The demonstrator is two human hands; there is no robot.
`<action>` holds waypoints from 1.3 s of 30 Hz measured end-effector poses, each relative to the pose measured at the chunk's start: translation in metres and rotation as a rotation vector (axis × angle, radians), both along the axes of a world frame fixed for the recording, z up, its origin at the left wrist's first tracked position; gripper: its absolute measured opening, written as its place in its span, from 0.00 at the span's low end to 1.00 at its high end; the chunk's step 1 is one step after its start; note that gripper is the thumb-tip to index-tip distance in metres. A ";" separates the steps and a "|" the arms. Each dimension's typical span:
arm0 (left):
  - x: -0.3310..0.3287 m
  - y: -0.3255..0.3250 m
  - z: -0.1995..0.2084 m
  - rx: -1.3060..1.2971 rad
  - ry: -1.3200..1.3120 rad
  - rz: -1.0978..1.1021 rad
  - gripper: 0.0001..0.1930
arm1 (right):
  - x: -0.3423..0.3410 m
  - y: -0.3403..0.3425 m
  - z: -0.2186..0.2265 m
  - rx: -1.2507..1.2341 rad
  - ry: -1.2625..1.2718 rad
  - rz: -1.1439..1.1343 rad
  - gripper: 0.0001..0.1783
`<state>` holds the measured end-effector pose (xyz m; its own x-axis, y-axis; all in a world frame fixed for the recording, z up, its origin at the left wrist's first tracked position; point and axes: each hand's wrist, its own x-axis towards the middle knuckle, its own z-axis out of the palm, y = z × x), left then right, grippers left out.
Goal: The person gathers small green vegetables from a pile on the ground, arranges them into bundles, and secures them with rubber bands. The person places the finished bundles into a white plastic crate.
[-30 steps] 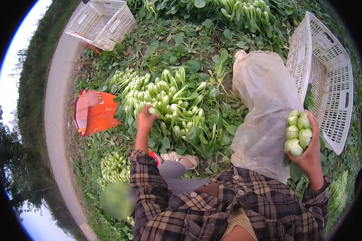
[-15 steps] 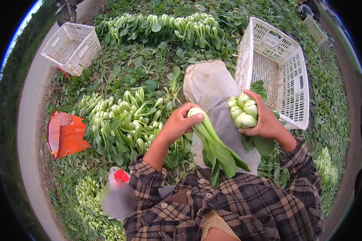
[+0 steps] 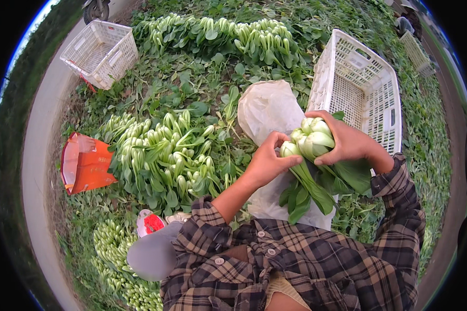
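Observation:
My right hand (image 3: 350, 142) grips a bunch of bok choy (image 3: 312, 136), pale stems up and dark leaves hanging down. My left hand (image 3: 268, 161) presses one more bok choy head (image 3: 294, 160) against the left side of that bunch. Both hands meet above a white plastic bag (image 3: 267, 111) lying on the ground in front of me. To the left lies a loose pile of cut bok choy (image 3: 161, 155).
A white plastic crate (image 3: 363, 88) stands tilted at the right, another white crate (image 3: 99, 52) at the upper left beside a concrete path (image 3: 34, 171). An orange bag (image 3: 85, 163) lies left. More bok choy rows (image 3: 218, 33) lie beyond and at the lower left (image 3: 114, 254).
My left hand picked a bok choy from the pile and brought it right, joining it to the bunch in my right hand. The view swung left to right, bringing the crate closer.

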<state>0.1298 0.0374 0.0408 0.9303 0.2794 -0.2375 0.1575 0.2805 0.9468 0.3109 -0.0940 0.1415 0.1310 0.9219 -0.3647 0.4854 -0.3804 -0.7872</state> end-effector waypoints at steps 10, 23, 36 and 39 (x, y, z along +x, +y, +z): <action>0.012 -0.052 -0.008 -0.220 -0.189 0.265 0.23 | -0.010 -0.012 0.019 0.036 -0.281 0.075 0.58; -0.004 0.014 -0.007 0.517 -0.231 0.054 0.21 | -0.064 -0.029 -0.046 0.414 -0.584 -0.269 0.58; -0.119 0.374 -0.289 1.293 0.753 0.585 0.18 | -0.049 -0.037 -0.058 0.327 -0.696 -0.184 0.66; -0.093 0.400 -0.307 1.174 1.046 0.491 0.24 | -0.056 -0.035 -0.064 0.385 -0.704 -0.236 0.66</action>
